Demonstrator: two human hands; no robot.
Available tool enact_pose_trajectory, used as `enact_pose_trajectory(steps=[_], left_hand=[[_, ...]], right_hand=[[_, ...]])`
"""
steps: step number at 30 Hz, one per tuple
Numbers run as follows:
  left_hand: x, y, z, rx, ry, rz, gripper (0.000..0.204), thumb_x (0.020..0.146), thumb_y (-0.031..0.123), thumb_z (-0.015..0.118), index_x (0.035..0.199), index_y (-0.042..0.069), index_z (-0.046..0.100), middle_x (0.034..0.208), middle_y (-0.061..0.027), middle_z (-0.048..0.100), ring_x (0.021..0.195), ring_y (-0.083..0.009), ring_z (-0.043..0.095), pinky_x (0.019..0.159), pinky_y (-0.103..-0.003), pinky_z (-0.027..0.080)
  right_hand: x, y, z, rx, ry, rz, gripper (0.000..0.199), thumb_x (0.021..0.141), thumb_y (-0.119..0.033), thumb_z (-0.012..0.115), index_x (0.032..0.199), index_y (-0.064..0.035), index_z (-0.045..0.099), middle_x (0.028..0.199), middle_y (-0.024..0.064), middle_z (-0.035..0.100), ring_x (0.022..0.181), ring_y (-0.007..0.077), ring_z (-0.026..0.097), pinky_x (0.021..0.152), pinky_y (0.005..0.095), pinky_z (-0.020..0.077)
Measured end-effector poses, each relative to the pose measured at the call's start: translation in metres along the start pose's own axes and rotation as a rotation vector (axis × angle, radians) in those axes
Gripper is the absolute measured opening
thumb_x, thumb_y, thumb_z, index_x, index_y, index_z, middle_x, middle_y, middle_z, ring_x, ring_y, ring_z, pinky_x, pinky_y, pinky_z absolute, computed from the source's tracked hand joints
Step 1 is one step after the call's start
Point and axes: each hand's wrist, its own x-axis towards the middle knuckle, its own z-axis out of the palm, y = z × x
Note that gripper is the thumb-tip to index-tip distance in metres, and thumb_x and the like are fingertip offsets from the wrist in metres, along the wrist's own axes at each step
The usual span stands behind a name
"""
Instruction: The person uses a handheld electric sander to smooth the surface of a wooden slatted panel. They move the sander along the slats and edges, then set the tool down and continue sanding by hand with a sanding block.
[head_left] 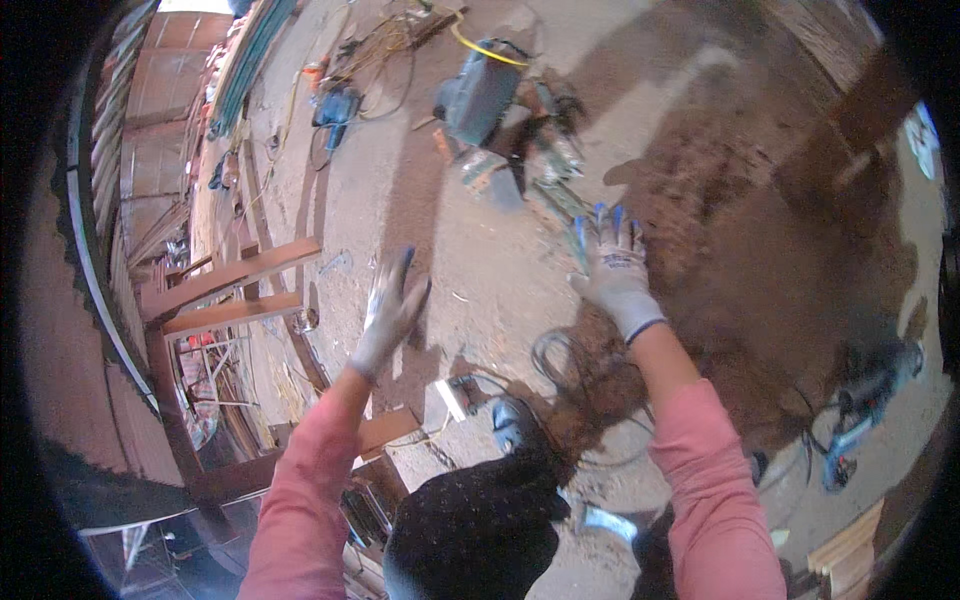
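Both my hands are in work gloves, pale grey with blue fingertips, and pink sleeves cover my arms. My left hand (392, 312) is held out over the dusty floor with its fingers apart and nothing in it. To its right, my right hand (618, 270) reaches farther forward, fingers spread and empty. Just beyond the right hand lies a heap of scraps and debris (550, 160), beside a dark grey container (483, 100). A loosely coiled dark cable (560, 358) rests on the floor below and between my hands.
A red-brown frame of bars (235, 272) stands at the left. A blue power tool (338, 110) lies at the far left among cords, and a yellow hose (478, 45) crosses the grey container. Another corded tool (845, 440) and wooden boards (848, 552) are at the right.
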Motion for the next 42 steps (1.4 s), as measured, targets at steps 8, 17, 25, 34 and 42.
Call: enact_pose_trajectory(steps=[8, 17, 25, 34, 42], left_hand=[[0.272, -0.153, 0.022, 0.043, 0.237, -0.012, 0.077, 0.100, 0.046, 0.060, 0.160, 0.002, 0.039, 0.161, -0.0261, 0.044, 0.151, -0.0414, 0.039, 0.125, -0.047, 0.030], [0.431, -0.145, 0.022, 0.177, -0.012, -0.160, 0.088, 0.098, 0.052, 0.053, 0.169, 0.012, 0.019, 0.173, -0.0170, 0.027, 0.160, -0.0363, 0.023, 0.129, -0.052, 0.019], [0.473, -0.169, 0.075, 0.227, -0.044, -0.276, 0.087, 0.097, 0.057, 0.054, 0.168, 0.016, 0.025, 0.173, -0.0167, 0.025, 0.160, -0.0388, 0.021, 0.129, -0.052, 0.019], [0.335, -0.314, 0.011, 0.284, 0.196, -0.124, 0.047, 0.104, 0.050, 0.053, 0.126, 0.013, 0.072, 0.119, -0.0171, 0.074, 0.107, -0.0354, 0.072, 0.097, -0.049, 0.053], [0.151, -0.085, -0.009, -1.074, -0.353, -0.165, 0.049, 0.109, 0.049, 0.052, 0.134, 0.009, 0.066, 0.074, 0.0080, 0.048, 0.060, -0.0058, 0.048, 0.051, -0.024, 0.039]], right_hand=[[0.107, -0.077, 0.079, -0.067, 0.245, -0.109, 0.108, 0.085, -0.066, 0.069, 0.167, -0.0105, 0.026, 0.174, 0.0191, 0.017, 0.161, 0.0433, 0.010, 0.127, 0.0657, 0.0019], [0.123, -0.085, 0.106, -0.316, 0.404, -0.031, 0.103, 0.089, -0.074, 0.057, 0.165, -0.0096, 0.032, 0.169, 0.0187, 0.031, 0.158, 0.0420, 0.023, 0.126, 0.0679, 0.0081], [0.122, -0.088, 0.101, -0.269, 0.329, -0.032, 0.098, 0.089, -0.071, 0.061, 0.164, -0.0138, 0.035, 0.169, 0.0174, 0.030, 0.157, 0.0437, 0.022, 0.125, 0.0697, 0.0093], [0.120, -0.092, 0.102, -0.253, 0.375, -0.070, 0.098, 0.088, -0.069, 0.063, 0.163, -0.0115, 0.036, 0.168, 0.0177, 0.032, 0.156, 0.0439, 0.025, 0.124, 0.0697, 0.0122], [0.120, -0.079, 0.101, -0.268, 0.467, -0.082, 0.108, 0.081, -0.072, 0.069, 0.162, -0.0082, 0.038, 0.168, 0.0195, 0.030, 0.156, 0.0438, 0.025, 0.126, 0.0656, 0.0135]])
